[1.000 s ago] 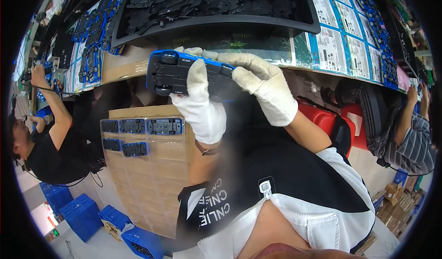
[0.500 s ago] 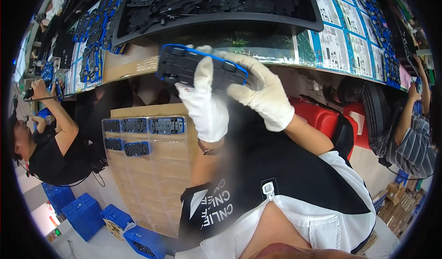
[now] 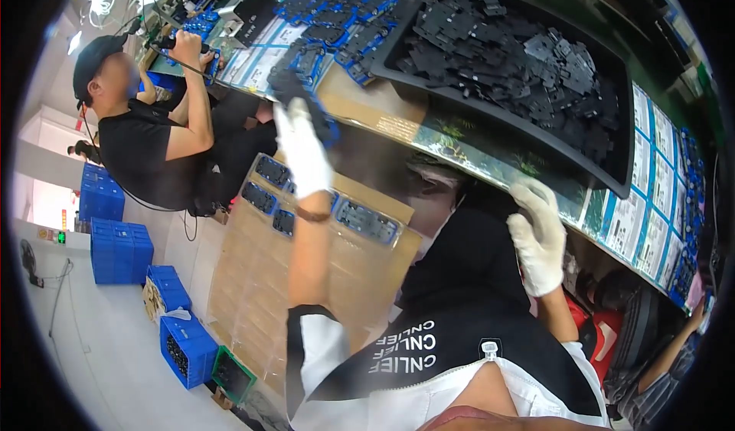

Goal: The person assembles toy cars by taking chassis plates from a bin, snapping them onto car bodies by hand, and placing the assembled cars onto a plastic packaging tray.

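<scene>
Gripping a dark part [image 3: 300, 86] in gloved left hand [image 3: 301, 149], raised over surface [image 3: 459, 144]; right hand [image 3: 538, 239] open, empty, near tray [image 3: 612, 172] edge.

This is a factory assembly workshop. A long table [image 3: 429, 136] runs across the view, lined with printed instruction sheets [image 3: 647, 209] and rows of blue-and-black parts [image 3: 329, 17]. A large black tray [image 3: 612, 174] on it is heaped with small black moulded pieces [image 3: 521, 48]. Beside the table stands a cardboard box [image 3: 306, 293] with more blue-framed parts on top, and blue plastic crates [image 3: 115, 251] sit stacked on the floor. A co-worker in a black cap [image 3: 153, 140] sits working at the same table
</scene>
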The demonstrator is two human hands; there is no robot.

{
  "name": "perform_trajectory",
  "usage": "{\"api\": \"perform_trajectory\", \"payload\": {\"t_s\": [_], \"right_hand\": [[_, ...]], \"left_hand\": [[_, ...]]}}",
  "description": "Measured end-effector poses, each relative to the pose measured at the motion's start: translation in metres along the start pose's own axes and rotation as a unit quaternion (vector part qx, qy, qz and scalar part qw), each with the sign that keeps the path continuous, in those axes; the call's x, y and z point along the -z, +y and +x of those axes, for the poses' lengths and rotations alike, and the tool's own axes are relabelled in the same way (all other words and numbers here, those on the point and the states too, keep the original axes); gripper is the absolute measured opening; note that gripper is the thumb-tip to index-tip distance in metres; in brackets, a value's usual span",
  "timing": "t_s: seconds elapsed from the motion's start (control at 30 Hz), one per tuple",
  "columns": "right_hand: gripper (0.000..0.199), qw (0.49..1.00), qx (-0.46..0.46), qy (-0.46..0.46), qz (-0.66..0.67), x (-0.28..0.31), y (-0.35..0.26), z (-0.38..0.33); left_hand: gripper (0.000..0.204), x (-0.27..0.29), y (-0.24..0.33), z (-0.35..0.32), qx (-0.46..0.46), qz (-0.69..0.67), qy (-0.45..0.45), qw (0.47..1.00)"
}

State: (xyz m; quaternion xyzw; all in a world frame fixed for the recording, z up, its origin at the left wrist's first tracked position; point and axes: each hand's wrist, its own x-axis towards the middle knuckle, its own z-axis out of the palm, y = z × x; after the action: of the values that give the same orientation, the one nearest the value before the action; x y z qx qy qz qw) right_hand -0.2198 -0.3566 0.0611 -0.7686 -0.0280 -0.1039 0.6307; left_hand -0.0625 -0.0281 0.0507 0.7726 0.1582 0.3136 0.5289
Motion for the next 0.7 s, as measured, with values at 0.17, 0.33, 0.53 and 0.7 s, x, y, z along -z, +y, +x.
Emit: {"api": "perform_trajectory", "payload": {"t_s": [0.17, 0.33, 0.53, 0.7], "right_hand": [[0.018, 0.995, 0.013, 0.064, -0.076, 0.054, 0.008, -0.008], [0.013, 0.935, -0.052, 0.250, -0.244, 0.101, 0.002, -0.027], [0.017, 0.895, -0.114, 0.332, -0.274, 0.171, 0.006, -0.040], [0.019, 0.824, -0.105, 0.437, -0.346, 0.255, 0.046, -0.044]], "left_hand": [[0.060, 0.027, -0.041, 0.188, -0.127, 0.325, 0.026, 0.937], [0.055, -0.022, -0.122, 0.318, -0.182, 0.354, -0.175, 0.900], [0.048, 0.079, -0.200, 0.459, -0.443, 0.441, -0.283, 0.727], [0.041, 0.003, -0.163, 0.491, -0.378, 0.441, -0.175, 0.795]]}}
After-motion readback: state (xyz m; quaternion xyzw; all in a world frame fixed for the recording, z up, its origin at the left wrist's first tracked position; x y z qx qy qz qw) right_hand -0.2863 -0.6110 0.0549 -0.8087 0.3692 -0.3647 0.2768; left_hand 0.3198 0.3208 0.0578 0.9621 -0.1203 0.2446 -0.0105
